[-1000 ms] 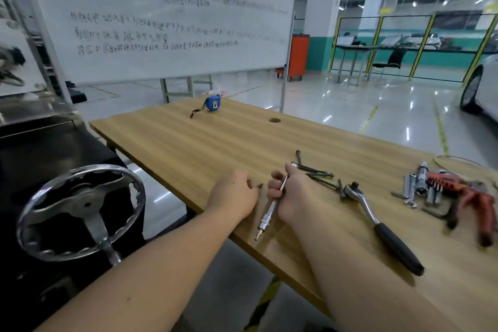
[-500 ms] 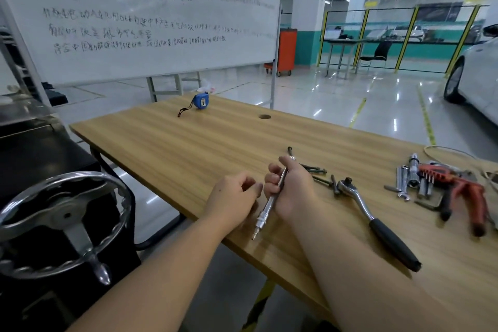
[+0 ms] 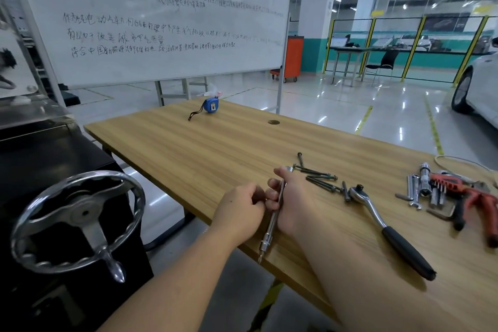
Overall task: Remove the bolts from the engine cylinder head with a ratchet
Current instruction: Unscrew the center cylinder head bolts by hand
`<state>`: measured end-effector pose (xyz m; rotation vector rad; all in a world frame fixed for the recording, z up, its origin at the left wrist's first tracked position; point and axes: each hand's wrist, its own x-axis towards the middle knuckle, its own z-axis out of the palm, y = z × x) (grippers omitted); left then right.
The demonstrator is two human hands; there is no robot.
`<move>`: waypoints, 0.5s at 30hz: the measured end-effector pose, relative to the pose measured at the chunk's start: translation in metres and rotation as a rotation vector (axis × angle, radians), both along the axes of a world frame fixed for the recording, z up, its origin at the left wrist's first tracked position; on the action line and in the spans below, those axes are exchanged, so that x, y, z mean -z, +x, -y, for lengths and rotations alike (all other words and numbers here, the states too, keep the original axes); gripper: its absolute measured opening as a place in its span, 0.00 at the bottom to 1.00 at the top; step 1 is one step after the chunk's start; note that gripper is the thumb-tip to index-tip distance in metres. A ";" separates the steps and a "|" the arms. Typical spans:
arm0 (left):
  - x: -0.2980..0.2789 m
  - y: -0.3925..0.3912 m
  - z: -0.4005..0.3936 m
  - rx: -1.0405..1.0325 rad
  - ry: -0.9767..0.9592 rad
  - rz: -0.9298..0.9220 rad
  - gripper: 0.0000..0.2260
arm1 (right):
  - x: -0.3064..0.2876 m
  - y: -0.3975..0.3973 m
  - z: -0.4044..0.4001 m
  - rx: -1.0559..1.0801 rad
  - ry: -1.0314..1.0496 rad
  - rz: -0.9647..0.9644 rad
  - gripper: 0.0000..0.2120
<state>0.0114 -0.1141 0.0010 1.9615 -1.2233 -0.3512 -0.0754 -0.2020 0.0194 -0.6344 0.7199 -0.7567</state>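
Wooden worktop [image 3: 215,143], near edge: right hand [image 3: 292,201] fingers curled round extension bar [image 3: 272,219]; left hand [image 3: 239,209] curled, fingertips touching right's. Ratchet [image 3: 388,229] and bolts [image 3: 320,178] lie just right.

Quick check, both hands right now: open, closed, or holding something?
Left hand: fingers curled, any held thing cannot be told.
Right hand: grips the extension bar.

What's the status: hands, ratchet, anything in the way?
Right hand grips slim steel extension bar; left hand curled beside it. Black-handled chrome ratchet idle on wooden table, loose dark bolts alongside. No obstruction.
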 end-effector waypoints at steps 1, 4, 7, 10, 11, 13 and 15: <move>0.000 0.000 0.000 0.005 -0.002 -0.002 0.05 | 0.000 0.000 0.000 -0.003 -0.001 0.002 0.12; -0.001 0.000 -0.001 0.013 -0.010 -0.002 0.04 | 0.000 0.001 0.001 -0.009 0.009 0.009 0.12; -0.002 -0.001 -0.001 0.016 -0.006 0.012 0.04 | 0.001 0.001 0.002 -0.005 0.031 0.005 0.11; -0.002 -0.002 -0.003 0.018 -0.003 0.008 0.06 | 0.001 0.001 0.004 -0.008 0.050 0.016 0.08; -0.002 -0.002 -0.005 0.019 -0.003 -0.002 0.06 | 0.002 0.001 0.004 -0.013 0.058 0.016 0.08; -0.002 -0.003 -0.010 0.028 -0.016 -0.076 0.05 | 0.003 0.001 0.005 -0.014 0.069 0.022 0.07; -0.003 -0.007 -0.020 0.050 -0.027 -0.174 0.05 | 0.003 0.001 0.006 0.010 0.072 0.051 0.07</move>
